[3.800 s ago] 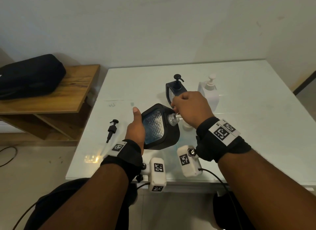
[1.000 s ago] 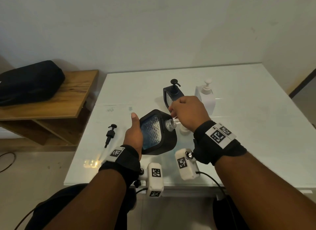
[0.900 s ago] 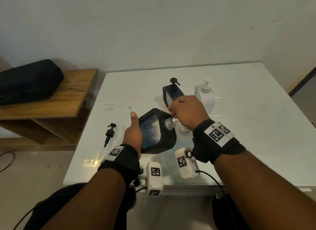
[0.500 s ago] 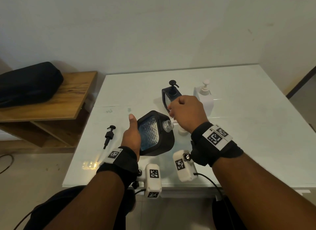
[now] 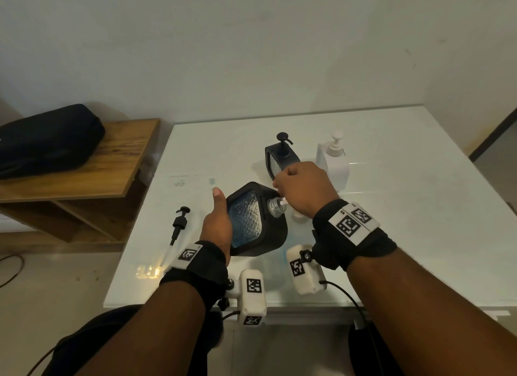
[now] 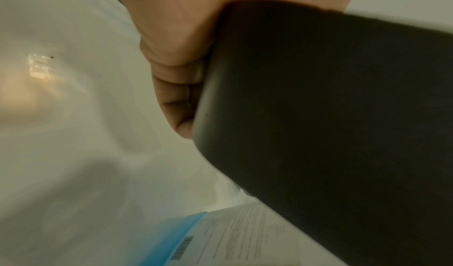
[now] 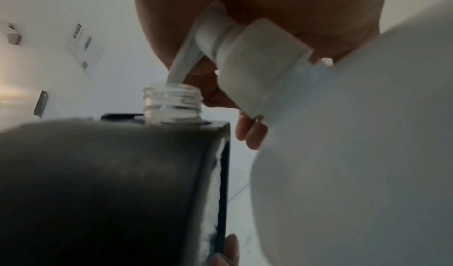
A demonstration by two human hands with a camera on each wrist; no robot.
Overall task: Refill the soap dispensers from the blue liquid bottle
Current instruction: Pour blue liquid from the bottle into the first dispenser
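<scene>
Two black dispensers [image 5: 256, 222], one white dispenser [image 5: 333, 163], one loose pump [image 5: 179, 226].

Two dispensers [image 5: 281, 159] crowd behind hands; loose pump [image 5: 179, 226] left; table [image 5: 419, 208] right open.

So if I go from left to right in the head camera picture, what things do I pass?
Black bag on the wooden shelf → loose black pump lying on the white table → left hand → tilted black dispenser → right hand → white pump bottle.
</scene>
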